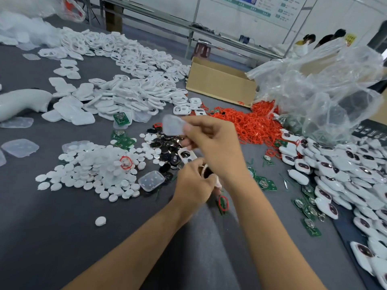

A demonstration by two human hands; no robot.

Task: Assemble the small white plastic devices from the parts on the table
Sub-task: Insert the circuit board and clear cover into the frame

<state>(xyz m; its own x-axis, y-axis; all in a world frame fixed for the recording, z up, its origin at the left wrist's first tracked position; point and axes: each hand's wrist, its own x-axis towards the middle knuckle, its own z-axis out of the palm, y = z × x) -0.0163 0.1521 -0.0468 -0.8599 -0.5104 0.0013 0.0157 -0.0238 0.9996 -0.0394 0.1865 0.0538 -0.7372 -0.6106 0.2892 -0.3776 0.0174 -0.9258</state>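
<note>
The grey worktop (52, 237) holds heaps too big to count: white shells (125, 95) at the back, finished white devices (339, 176) on the right, red rings (247, 122) beside one cardboard box (219, 82), and round white buttons (88, 174) on the left. Above the middle, the right hand (217, 147) pinches one clear plastic cover (172, 127) in its fingertips, up in the air. Just below, the left hand (194, 187) is curled tight round one small part (206, 172), mostly hidden by its fingers.
</note>
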